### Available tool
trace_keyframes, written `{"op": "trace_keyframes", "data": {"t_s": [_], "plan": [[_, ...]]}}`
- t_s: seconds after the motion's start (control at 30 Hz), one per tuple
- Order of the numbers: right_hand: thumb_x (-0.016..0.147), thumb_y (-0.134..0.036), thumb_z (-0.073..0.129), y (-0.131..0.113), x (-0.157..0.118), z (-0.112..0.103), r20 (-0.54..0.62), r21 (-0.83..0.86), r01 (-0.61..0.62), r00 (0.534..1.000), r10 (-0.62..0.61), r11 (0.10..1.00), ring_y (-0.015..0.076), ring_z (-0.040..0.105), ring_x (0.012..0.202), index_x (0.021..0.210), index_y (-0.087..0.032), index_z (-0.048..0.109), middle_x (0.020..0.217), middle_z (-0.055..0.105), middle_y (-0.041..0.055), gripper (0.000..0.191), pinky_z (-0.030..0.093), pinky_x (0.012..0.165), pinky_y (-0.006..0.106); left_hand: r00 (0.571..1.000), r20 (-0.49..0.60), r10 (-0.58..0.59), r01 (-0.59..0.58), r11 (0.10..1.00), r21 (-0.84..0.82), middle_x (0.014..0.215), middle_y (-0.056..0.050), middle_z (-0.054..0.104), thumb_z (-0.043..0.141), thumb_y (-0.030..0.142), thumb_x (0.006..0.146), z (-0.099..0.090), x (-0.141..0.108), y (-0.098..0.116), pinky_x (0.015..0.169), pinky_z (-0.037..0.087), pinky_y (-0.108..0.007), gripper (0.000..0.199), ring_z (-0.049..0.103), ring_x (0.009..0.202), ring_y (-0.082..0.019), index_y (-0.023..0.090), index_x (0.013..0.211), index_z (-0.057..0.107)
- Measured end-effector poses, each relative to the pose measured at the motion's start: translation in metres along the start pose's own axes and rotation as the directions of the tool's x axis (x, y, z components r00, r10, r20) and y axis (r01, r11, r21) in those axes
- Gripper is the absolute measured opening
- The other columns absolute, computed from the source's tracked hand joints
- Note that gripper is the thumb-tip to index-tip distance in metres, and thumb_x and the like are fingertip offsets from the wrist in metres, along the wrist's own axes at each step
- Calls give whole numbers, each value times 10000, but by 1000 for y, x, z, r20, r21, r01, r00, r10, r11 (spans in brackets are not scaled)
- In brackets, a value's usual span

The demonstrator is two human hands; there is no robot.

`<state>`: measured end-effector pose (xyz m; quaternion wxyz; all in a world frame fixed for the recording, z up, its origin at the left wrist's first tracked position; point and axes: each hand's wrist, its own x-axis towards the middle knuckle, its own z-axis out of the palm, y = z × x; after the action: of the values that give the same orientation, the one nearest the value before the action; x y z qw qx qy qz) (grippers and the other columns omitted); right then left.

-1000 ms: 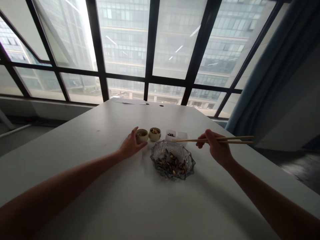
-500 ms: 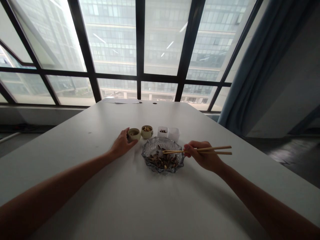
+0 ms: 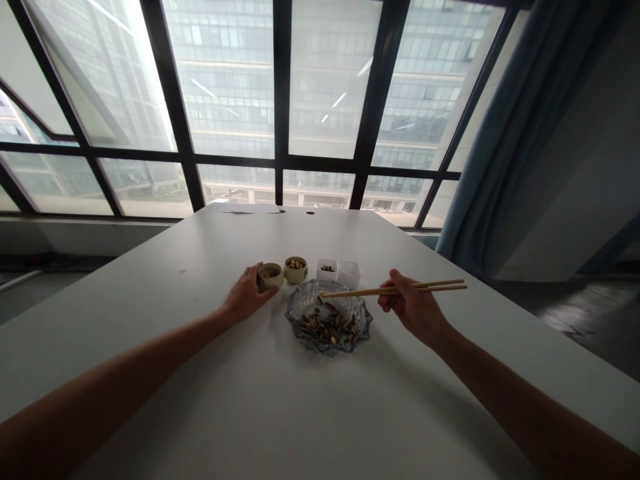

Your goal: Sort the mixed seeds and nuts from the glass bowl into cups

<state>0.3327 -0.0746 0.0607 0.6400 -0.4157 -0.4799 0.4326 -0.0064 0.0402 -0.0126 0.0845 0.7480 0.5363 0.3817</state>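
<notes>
Right hand (image 3: 413, 308): fingers clamped on the chopsticks (image 3: 370, 291), tips over the glass bowl (image 3: 304, 301) — whether they pinch a piece, cannot tell. Left hand (image 3: 247, 292): fingers and thumb curled around the left cup (image 3: 279, 276). Judged partway: small pieces (image 3: 296, 265) in the right cup (image 3: 296, 276), dark bits (image 3: 329, 268) in the left tub (image 3: 327, 276); mixed heap (image 3: 330, 327) remains in the bowl.

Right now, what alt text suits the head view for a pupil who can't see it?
The right hand holds chopsticks, their tips over a glass bowl of seed-like pieces. The left hand curls around a small cup on a white table. Beyond the bowl stand a second cup and two plastic containers, with windows behind.
</notes>
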Motion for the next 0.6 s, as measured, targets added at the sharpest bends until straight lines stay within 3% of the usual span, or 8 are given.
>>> {"op": "trace_keyframes", "data": {"t_s": [0.13,0.3,0.43,0.53,0.6], "plan": [[604,-629,881,1,-2,-1,-20,16,-2,1000,3,1000,137,606,427,622,-142,710,482,661,51,517,508,407,236,1000,3,7,-7,1000,-9,1406,-207,588,701,488,795,-1,0,1,1085,472,-506,777,579,1280,-370,125,1437,455],[741,-660,777,-6,1,7,-50,-152,206,975,-216,967,162,631,454,677,-163,715,525,687,55,505,526,436,276,1000,23,-8,8,1000,0,1440,-201,580,703,466,809,-4,-2,4,1095,465,-502,768,569,1312,-365,138,1452,440],[822,-711,658,-13,27,35,8,-308,391,913,-409,867,166,626,456,703,-185,682,560,706,61,540,526,461,301,1000,29,-4,4,1000,10,1448,-202,575,695,465,817,-5,-3,7,1094,464,-512,760,566,1317,-371,141,1454,438],[818,-760,613,-6,51,61,58,-340,424,901,-431,840,158,634,479,723,-188,669,581,715,63,583,532,479,287,1000,24,3,-3,1000,21,1448,-188,580,698,454,820,-6,-3,9,1097,464,-505,740,566,1321,-365,159,1449,445],[771,-800,619,4,64,74,130,-349,384,923,-362,855,155,644,492,708,-182,664,578,711,59,623,542,486,274,1000,27,3,-4,1000,24,1450,-194,577,700,448,821,-7,-3,10,1088,471,-510,735,566,1321,-369,152,1446,448]]}}
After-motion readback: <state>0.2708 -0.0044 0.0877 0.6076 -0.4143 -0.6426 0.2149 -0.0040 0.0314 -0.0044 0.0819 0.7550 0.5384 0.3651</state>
